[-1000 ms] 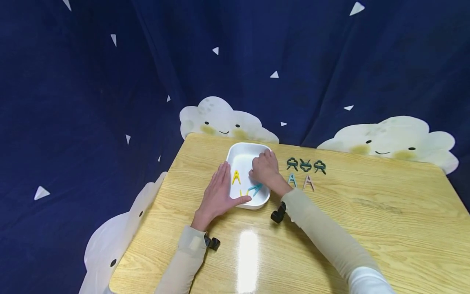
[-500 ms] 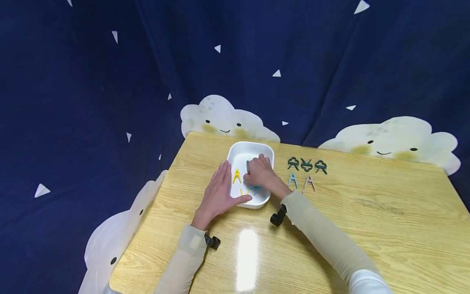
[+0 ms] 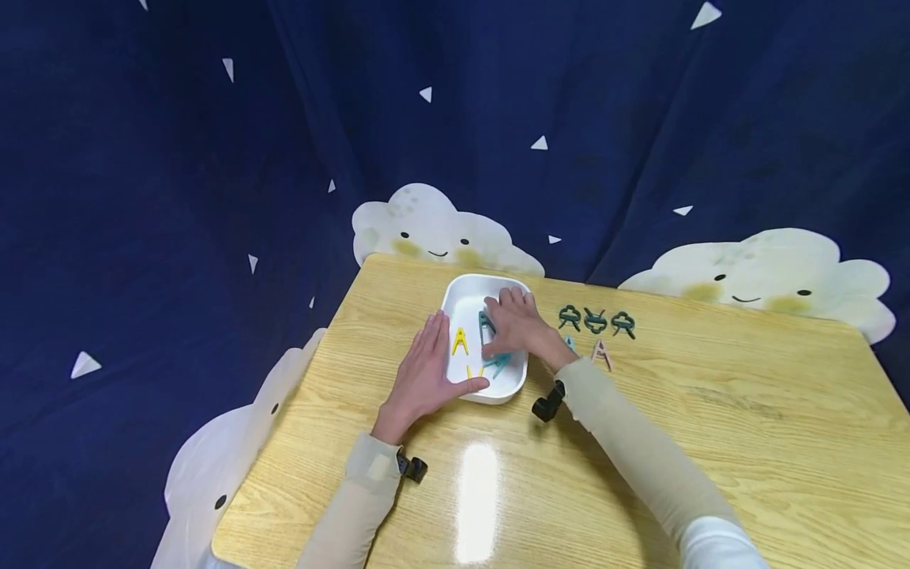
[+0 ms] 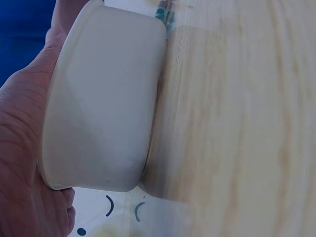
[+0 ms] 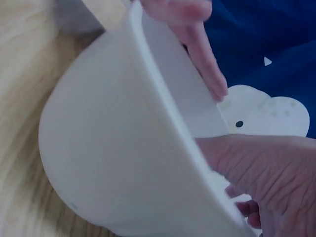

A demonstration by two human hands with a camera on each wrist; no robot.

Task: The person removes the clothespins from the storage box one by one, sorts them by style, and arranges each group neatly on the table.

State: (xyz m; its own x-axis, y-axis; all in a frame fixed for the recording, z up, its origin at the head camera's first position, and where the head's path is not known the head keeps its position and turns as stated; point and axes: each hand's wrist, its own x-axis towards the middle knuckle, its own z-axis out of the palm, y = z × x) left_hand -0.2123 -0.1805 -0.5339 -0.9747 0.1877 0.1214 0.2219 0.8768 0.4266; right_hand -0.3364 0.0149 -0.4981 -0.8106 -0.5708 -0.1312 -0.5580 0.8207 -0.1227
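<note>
A white tray stands on the wooden table. My left hand rests along its left rim, fingers straight, thumb reaching over the near rim. Over the tray's right side is my right hand, its thumb and fingers spread apart. A dark teal clip lies in the tray, just beside that hand. Also inside are a yellow clip, a second yellow clip partly covered by the left thumb, and a light blue clip. In the right wrist view, the tray wall hides the clips.
Right of the tray, three dark green cloud-shaped clips lie in a row on the table. Nearer are a pink clip and a light blue clip, the latter partly hidden by the right wrist. A dark blue curtain hangs behind.
My right hand was curled over the tray; its fingers have since loosened and spread, and the dark teal clip now shows beside it. The left hand stays in place.
</note>
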